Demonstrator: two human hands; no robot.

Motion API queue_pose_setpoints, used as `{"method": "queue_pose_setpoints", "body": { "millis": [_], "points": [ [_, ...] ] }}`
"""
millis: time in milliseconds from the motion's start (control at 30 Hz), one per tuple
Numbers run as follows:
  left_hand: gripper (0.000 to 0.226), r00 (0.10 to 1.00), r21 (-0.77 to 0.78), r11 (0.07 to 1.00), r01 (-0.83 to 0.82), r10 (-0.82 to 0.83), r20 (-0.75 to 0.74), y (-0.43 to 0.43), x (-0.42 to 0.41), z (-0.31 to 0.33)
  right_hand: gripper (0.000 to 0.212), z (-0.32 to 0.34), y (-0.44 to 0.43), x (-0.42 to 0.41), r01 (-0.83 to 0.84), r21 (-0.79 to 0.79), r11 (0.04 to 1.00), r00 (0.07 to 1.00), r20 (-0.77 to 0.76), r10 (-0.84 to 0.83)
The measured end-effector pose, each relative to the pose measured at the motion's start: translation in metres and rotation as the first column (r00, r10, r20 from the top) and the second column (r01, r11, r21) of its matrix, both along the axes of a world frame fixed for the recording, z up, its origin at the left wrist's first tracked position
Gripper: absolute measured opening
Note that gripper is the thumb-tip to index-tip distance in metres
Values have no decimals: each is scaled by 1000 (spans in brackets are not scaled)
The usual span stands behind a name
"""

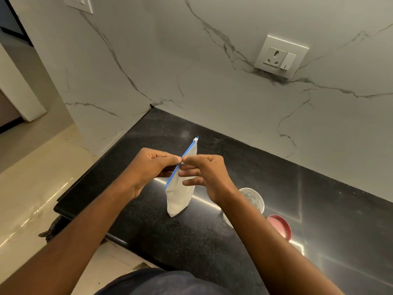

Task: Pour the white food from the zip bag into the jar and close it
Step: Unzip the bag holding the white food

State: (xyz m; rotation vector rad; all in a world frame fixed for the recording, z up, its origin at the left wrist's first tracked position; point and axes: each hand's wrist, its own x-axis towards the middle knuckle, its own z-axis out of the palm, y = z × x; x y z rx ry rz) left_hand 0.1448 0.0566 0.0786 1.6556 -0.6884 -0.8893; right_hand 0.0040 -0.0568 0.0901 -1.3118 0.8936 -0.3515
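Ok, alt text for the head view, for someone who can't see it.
Left hand and right hand pinch the blue-zipped top of an upright zip bag of white food at a black counter. A clear jar and red lid sit right of it.

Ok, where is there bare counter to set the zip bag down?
Bare black countertop lies between the zip bag and the marble wall, and left of the bag toward the counter's edge. Crowded on the right: the clear jar and red lid sit close together by the right forearm.

Glossy black speckled stone countertop, veined marble-look wall, clear glass jar, thin plastic zip bag
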Motion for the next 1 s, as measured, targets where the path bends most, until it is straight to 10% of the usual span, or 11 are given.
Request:
{"method": "queue_pose_setpoints", "body": {
  "millis": [600, 767, 1000],
  "points": [
    [23, 978, -7, 1000, 29, -27, 208, -1, -9, 0, 20, 3, -2, 0, -27, -100, 995, 997, -76, 20],
    [18, 805, 104, 990, -99, 18, 593, -2, 2, 6, 25, 6, -11, -18, 39, -150, 988, 996, -68, -50],
    [6, 637, 171, 979, -109, -63, 768, -8, 8, 22, 21, 9, -13, -34, 40, -199, 979, 995, -79, -57]
  ]
}}
